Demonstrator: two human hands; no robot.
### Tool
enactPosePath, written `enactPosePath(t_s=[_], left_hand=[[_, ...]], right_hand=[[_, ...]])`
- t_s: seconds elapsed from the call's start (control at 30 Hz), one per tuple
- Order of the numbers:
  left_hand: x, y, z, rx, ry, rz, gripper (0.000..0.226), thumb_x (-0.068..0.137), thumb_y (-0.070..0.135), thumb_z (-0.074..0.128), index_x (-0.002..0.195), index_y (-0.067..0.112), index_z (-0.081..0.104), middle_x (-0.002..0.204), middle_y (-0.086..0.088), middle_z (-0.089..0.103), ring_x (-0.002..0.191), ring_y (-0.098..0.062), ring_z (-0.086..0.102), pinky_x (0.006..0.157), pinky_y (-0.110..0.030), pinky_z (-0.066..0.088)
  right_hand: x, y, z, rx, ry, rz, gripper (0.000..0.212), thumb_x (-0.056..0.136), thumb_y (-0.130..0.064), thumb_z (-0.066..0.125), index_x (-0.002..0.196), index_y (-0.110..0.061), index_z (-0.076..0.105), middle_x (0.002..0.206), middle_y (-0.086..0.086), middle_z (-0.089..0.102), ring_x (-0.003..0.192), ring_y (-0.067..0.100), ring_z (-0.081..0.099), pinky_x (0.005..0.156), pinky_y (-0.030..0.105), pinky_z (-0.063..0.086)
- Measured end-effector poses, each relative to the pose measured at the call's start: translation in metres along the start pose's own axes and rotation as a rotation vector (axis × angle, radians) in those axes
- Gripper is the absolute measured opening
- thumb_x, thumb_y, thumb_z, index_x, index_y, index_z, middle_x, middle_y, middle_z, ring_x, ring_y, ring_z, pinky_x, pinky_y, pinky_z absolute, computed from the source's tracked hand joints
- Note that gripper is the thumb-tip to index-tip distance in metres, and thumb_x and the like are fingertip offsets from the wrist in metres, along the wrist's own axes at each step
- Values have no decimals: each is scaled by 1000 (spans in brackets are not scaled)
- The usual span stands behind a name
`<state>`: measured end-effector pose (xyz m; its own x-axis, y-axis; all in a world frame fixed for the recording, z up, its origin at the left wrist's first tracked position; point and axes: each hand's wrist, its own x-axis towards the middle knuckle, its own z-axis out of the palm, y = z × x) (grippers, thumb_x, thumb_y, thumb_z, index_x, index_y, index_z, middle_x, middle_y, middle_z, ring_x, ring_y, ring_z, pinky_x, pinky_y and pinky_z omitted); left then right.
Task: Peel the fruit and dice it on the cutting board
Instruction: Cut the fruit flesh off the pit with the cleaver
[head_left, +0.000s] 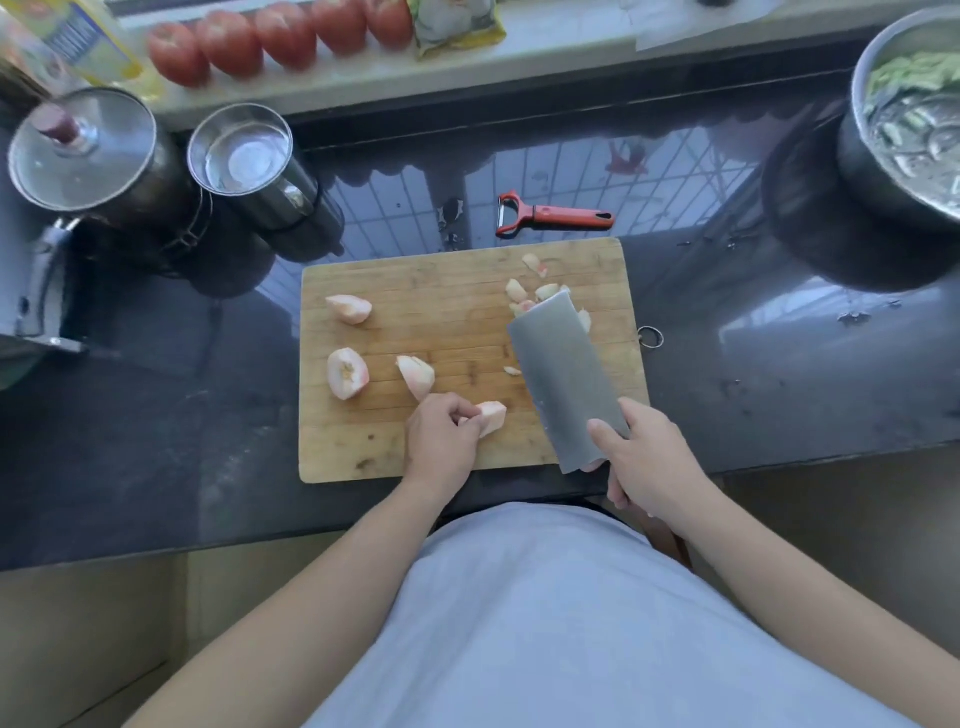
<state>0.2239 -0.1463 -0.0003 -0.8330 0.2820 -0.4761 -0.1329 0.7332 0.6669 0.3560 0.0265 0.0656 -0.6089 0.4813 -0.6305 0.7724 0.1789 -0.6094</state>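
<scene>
The left hand pinches a peeled fruit wedge on the cutting board; 3 bigger pieces wait nearby. The right hand holds the cleaver closed. Its fingers lie on the blade, so a slip may cut them.

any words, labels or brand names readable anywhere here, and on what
None can be read.
Yellow bottle on the windowsill: printed blue label, too blurred to read.
Yellow-green packet beside the tomatoes: printing, too blurred to read.
Knife, peeler and cutting board: no lettering visible.
</scene>
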Motion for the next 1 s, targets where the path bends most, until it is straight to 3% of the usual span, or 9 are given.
enactPosePath(t_s=[0.17,0.3,0.5,0.7,0.9,1.0], left_hand=[[-8,0,7,-64,17,-1,17,90,10,68,79,22,70,98,8,68,87,3,57,67,-2,36],[-12,-8,7,-92,24,70,18,93,10,69,86,26,71,101,8,65,90,4,60,74,-3,42],[-11,-15,8,-106,39,32,14,91,11,72,83,22,70,98,4,66,88,-2,62,76,-13,45],[-11,-15,9,-139,46,32,12,90,8,72,83,18,71,96,4,66,87,-5,62,73,-9,45],[-9,-15,9,-169,52,23,11,89,8,74,81,15,72,93,1,68,85,-10,63,71,-7,44],[-8,-16,10,-164,51,32,12,88,7,74,79,14,72,91,1,68,85,-11,62,72,-10,45]], right_hand=[[7,-7,20,4,-50,-66,13,100,-23,44,92,-15,51,71,6,71,36,20,55,50,32,48],[19,-10,36,-24,-18,-48,19,100,-25,45,90,-9,49,54,10,59,34,17,54,45,29,44],[21,-3,43,32,17,-37,19,102,-26,45,95,-12,54,57,11,58,36,19,55,49,34,46],[27,2,41,33,13,-28,19,101,-28,45,100,-12,55,61,21,66,41,23,59,56,39,50],[30,7,46,50,1,-35,15,103,-26,47,103,-15,57,53,12,62,43,28,63,50,32,44],[33,8,46,50,-14,-34,17,103,-27,46,106,-15,57,64,17,69,39,25,60,50,32,47]])
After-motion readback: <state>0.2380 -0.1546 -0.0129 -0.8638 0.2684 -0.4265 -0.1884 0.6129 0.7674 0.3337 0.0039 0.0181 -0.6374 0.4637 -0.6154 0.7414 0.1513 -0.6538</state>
